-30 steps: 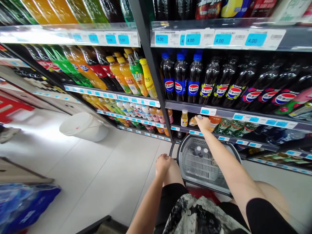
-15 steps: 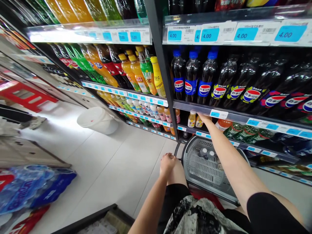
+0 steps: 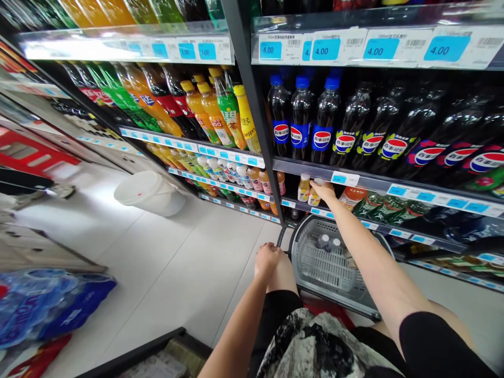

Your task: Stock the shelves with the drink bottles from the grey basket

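My right hand (image 3: 325, 191) reaches into a lower shelf, its fingers closed around a small juice bottle (image 3: 314, 198) with a yellow and white label. Beside it stands a similar bottle of yellow drink (image 3: 303, 188), upright and not held. My left hand (image 3: 268, 256) lies on my bent left knee with its fingers laid over it, holding nothing. Below my right forearm, a grey plastic shopping basket (image 3: 315, 270) sits on the floor against the shelves. Two small bottles with white caps (image 3: 325, 240) lie inside, and my forearm covers part of the basket.
Cola bottles (image 3: 322, 131) fill the shelf above my right hand, behind a price-tag rail (image 3: 301, 167). A dark upright post (image 3: 258, 105) divides the shelving. On the left are a white bucket (image 3: 147, 191) and blue-wrapped bottle packs (image 3: 59, 304). A dark-edged box (image 3: 157, 357) stands near me.
My right hand has gone from reaching behind the shelf rail to showing at the shelf front around a juice bottle. The view has shifted slightly. My left hand stays on the knee.
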Demonstrator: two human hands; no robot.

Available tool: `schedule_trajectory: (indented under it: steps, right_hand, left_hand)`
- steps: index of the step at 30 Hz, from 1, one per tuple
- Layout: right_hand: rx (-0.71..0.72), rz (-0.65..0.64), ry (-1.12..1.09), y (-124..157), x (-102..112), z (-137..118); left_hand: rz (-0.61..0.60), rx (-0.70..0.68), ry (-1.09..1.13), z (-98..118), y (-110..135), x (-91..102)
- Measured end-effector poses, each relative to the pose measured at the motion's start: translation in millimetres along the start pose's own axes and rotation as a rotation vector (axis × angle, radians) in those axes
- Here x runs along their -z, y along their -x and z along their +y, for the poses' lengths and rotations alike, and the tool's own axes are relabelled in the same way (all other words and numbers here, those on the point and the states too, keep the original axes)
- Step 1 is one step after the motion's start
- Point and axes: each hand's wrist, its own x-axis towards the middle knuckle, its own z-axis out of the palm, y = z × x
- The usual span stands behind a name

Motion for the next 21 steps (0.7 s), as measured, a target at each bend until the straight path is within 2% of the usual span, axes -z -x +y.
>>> schedule_trajectory:
  steps: [6,9,11,13,15,16,17,19,21]
  right_hand:
    - [-0.098,-0.208,-0.230,4,-8,16]
    - [-0.086,-0.178,-0.211,20,-17,35]
    - [0.014,-0.065,-0.131,47,-24,58]
    - [0.202,0.049,-0.090,88,-32,95]
    - [0.243,0.002,-0.096,140,-37,146]
    - [0.200,-0.060,-0.131,167,-37,176]
    - [0.085,-0.114,-0.184,194,-36,206]
    - [-0.320,-0.132,-0.290,241,-28,262]
    - [-0.522,-0.114,-0.291,272,-16,305]
  left_hand:
    - [0.017,-0.018,-0.018,-2,-1,-2.4]
    - [0.005,-0.017,-0.029,-4,-1,-1.7]
    - [-0.004,-0.005,-0.024,-5,-1,-0.2]
    - [-0.006,0.006,-0.013,-6,-2,1.5]
    - [-0.012,0.011,-0.008,-7,-3,2.6]
    - [-0.016,0.010,-0.011,-7,-4,2.7]
    - [-0.018,0.008,-0.017,-7,-5,2.6]
    - [-0.023,0.007,-0.031,-6,-6,1.5]
    - [-0.027,0.002,-0.046,-5,-6,0.3]
